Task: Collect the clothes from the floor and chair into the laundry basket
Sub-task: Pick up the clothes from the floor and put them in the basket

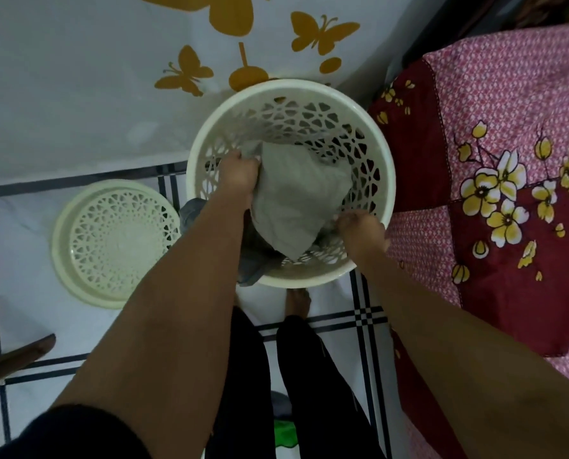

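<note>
A round cream laundry basket (381, 167) with cut-out walls stands on the tiled floor against the wall. Inside it lies a pale grey garment (296, 200). My left hand (238, 173) grips its upper left edge inside the basket. My right hand (362, 230) holds its lower right edge near the basket's rim. A blue-grey cloth (190, 210) hangs over the basket's near left rim, partly hidden by my left forearm. Between my legs at the bottom lies a green and white cloth (284, 432) on the floor.
The basket's cream lid (111, 243) lies flat on the floor to the left. A bed with a red and pink flowered cover (495, 180) fills the right side. A brown wooden piece (18, 356) juts in at lower left. My bare foot (298, 303) stands below the basket.
</note>
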### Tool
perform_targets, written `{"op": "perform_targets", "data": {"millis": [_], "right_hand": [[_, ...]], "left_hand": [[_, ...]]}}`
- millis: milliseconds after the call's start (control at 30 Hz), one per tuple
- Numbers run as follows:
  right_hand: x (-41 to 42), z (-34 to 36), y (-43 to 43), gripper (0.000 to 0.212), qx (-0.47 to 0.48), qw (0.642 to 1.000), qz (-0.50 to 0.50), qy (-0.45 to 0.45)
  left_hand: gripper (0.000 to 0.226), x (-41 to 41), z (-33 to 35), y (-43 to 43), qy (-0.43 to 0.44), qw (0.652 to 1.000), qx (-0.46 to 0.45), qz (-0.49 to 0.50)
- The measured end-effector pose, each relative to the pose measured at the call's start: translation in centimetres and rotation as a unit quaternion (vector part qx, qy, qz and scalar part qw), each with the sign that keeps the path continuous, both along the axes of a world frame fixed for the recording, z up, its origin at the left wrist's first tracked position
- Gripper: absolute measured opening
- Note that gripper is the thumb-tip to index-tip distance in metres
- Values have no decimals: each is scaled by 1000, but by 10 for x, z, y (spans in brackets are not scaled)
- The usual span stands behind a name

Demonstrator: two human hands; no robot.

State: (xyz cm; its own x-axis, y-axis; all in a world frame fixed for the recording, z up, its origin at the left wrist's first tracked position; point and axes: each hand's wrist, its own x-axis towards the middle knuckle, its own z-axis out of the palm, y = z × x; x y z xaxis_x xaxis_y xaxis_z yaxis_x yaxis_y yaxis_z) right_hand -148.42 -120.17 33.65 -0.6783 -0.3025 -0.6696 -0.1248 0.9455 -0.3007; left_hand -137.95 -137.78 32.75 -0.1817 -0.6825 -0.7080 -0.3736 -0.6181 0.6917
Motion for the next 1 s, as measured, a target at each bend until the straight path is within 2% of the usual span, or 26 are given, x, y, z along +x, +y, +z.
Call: {"op": "perform_targets", "data": {"millis": [100, 167, 233, 300, 367, 400, 533, 633, 667, 800, 1000], "right_hand": [[2, 6, -16, 44, -85, 991, -78, -65], [7, 12, -25, 51, -130, 981, -109, -94], [14, 16, -33, 53, -135, 980, -93, -115], [23, 20, -39, 56, -136, 980, -61, -130], [34, 25, -44, 58, -140, 979, -31, -144], [43, 31, -48, 59, -139, 978, -10, -153], [72, 46, -54, 56, -121, 979, 68, -151], [121, 61, -59, 37, -130, 967, 149, -159], [133, 63, -58, 40, -124, 965, 162, -165], [214, 67, -48, 54, -107, 927, 290, -211], [348, 53, 7, 53, -53, 860, 440, -252]], "left_hand": [[49, 2, -2, 10, -77, 994, -10, -82], [53, 8, -3, 22, -88, 993, -3, -74], [61, 16, -5, 37, -91, 994, 18, -56], [50, 22, -2, 49, -75, 996, 37, -30], [26, 30, 4, 59, -49, 998, 20, 17], [21, 41, 10, 64, -41, 998, 7, 50], [39, 74, 30, 75, -50, 993, -18, 108], [44, 128, 49, 88, -52, 980, -28, 192], [45, 142, 54, 94, -54, 976, -24, 210], [50, 232, 62, 133, -43, 940, 2, 338], [52, 356, 50, 236, -58, 873, 34, 483]]}}
